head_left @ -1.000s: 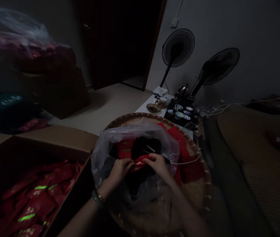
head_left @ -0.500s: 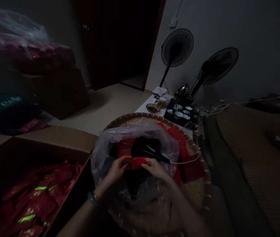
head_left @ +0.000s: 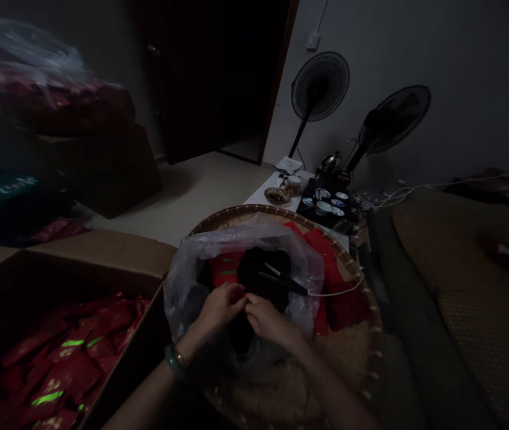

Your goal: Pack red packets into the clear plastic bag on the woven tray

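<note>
My left hand [head_left: 219, 307] and my right hand [head_left: 263, 318] meet with curled fingers over the mouth of a clear plastic bag [head_left: 183, 280]. Between their fingertips a small red packet [head_left: 242, 295] barely shows, pinched by both hands. The bag holds dark loose stuff and more red packets [head_left: 224, 270]. It stands in a round woven tray [head_left: 362, 334]. Two thin dark sticks [head_left: 281, 279] lie across the bag's mouth. A green bangle is on my left wrist.
A cardboard box [head_left: 102, 251] with several red packets [head_left: 57, 370] stands at the left. Beyond the tray, a small table carries a tea set [head_left: 326, 203]. Two standing fans [head_left: 319, 89] stand by the wall. A brown cushioned seat [head_left: 460, 286] fills the right.
My hands have come closer together, and the red packet, stretched between them earlier, is now squeezed small and mostly hidden by the fingers.
</note>
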`<action>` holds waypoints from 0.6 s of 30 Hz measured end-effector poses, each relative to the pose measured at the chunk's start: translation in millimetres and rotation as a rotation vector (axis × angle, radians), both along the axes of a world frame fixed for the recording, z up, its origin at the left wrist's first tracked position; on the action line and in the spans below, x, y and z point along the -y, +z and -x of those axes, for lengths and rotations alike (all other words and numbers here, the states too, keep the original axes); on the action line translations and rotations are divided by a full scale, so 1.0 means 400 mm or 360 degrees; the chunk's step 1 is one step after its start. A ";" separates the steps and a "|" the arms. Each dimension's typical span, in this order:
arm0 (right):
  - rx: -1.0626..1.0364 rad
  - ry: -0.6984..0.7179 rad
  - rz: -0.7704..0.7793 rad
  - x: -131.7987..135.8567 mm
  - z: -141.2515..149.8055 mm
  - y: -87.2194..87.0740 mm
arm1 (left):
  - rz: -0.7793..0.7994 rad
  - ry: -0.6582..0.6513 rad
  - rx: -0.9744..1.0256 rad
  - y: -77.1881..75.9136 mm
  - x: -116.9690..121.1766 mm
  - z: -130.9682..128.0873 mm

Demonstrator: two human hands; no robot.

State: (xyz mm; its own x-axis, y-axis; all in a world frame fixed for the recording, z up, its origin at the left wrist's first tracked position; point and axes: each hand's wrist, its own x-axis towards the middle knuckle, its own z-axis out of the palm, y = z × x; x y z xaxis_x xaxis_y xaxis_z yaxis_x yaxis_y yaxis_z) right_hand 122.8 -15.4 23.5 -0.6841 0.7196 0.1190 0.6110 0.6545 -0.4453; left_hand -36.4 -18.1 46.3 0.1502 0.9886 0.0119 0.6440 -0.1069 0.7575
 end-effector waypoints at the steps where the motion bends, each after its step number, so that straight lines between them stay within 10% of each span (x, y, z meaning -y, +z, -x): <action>1: 0.0006 0.0000 0.0003 0.000 0.003 0.001 | 0.0022 -0.0019 -0.0007 0.001 -0.004 0.008; 12: 0.0039 0.0086 -0.0645 -0.005 0.016 0.017 | 0.0110 -0.0057 0.0190 0.054 -0.003 0.024; 18: -0.0025 0.0189 -0.0672 -0.006 0.022 0.019 | 0.0056 0.0007 -0.0249 0.060 -0.005 0.031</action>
